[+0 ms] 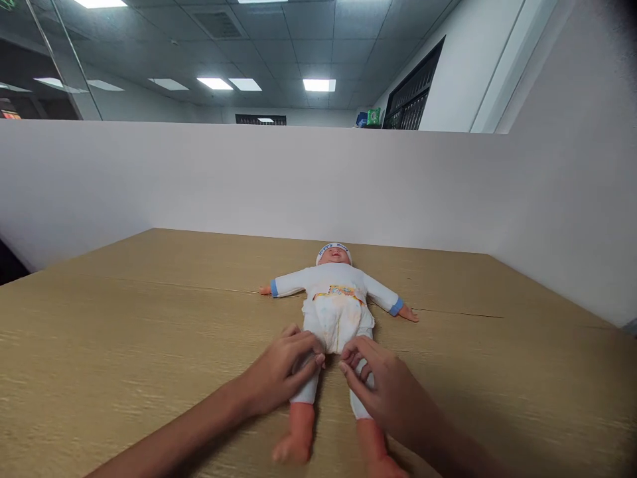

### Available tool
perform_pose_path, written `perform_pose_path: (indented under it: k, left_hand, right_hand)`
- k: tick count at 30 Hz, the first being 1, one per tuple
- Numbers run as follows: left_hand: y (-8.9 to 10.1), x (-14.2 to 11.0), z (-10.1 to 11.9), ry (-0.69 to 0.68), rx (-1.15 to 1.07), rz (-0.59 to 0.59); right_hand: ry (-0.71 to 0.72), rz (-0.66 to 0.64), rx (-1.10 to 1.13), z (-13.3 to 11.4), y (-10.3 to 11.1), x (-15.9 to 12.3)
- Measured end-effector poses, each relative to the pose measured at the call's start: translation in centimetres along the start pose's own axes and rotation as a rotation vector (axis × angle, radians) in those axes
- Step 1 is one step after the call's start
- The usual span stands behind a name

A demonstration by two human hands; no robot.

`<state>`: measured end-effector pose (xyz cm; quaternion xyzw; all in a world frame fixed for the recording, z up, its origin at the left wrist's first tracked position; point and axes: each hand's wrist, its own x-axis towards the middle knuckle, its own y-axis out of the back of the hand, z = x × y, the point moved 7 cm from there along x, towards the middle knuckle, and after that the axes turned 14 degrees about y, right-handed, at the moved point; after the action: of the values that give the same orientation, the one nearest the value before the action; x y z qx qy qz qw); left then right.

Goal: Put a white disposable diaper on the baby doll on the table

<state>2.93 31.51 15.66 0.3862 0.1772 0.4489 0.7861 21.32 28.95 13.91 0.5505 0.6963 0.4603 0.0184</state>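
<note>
A baby doll (334, 292) lies on its back on the wooden table (124, 332), head away from me, arms spread. It wears a white top with blue cuffs, a headband and a white diaper (337, 317). My left hand (283, 368) is closed around the doll's upper left-side leg, fingers wrapped over the white trouser cloth. My right hand (385, 385) pinches the cloth on the other leg just below the diaper. The doll's bare lower legs (298, 431) stick out towards me between my forearms.
White partition walls (249, 179) stand along the table's far and right sides. Beyond them are an office ceiling with lit panels and a dark door (413, 93). A seam runs across the tabletop behind the doll.
</note>
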Motion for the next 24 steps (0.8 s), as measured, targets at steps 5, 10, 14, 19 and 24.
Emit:
perform_pose_path:
  k: [5, 10, 14, 19, 24]
  left_hand:
    - [-0.7, 2.4, -1.9, 0.180, -0.003, 0.137]
    - [-1.4, 3.3, -1.5, 0.227, 0.102, 0.202]
    - [-1.3, 2.9, -1.0, 0.180, 0.054, 0.192]
    - [-1.0, 2.3, -0.8, 0.046, -0.033, 0.268]
    - [-1.2, 2.3, -1.0, 0.007, -0.067, 0.264]
  right_hand:
    - [-0.085, 0.024, -0.126, 3.0, 0.5, 0.5]
    - [-0.059, 0.012, -0.260, 2.6, -0.2, 1.0]
    - [-0.040, 0.037, -0.284, 2.1, -0.5, 0.3]
    - [-0.017, 0.080, -0.269, 1.6, -0.6, -0.3]
    - [-0.002, 0.108, -0.262, 1.0, -0.9, -0.7]
